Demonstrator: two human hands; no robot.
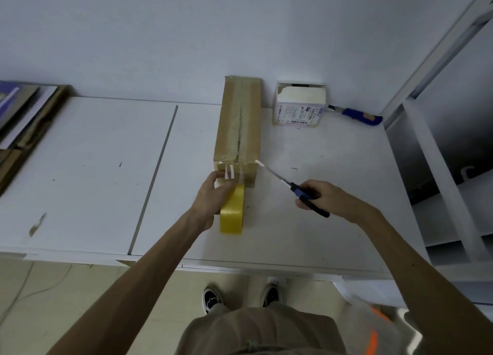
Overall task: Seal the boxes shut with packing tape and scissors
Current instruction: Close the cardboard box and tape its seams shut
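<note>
Work surface: one white table (306, 221) with a seam running front to back.

Item count on the table:
- One long brown cardboard box (237, 125), lying lengthwise away from the person, far end against the wall. Clear tape covers its top seam.
- One roll of yellow tape (231, 213), standing on edge just in front of the near end of the box.
- One pair of scissors (290, 185) with dark handles.
- One small white box (300, 105), just right of the cardboard box, top flap open.
- One blue-handled knife (358, 114), right of the white box, near the wall.
- One stack of flat boards (24, 114) at the far left edge.

Left hand (210, 194): the fingers (231, 176) are straight and slightly apart, tips against the near end face of the cardboard box. The thumb is spread to the left. The palm lies against the left side of the tape roll.

Right hand (320, 197): fingers are clamped on the scissors handles. The blades lie together, pointing up and left, tip just beside the near right corner of the cardboard box, above the table
</note>
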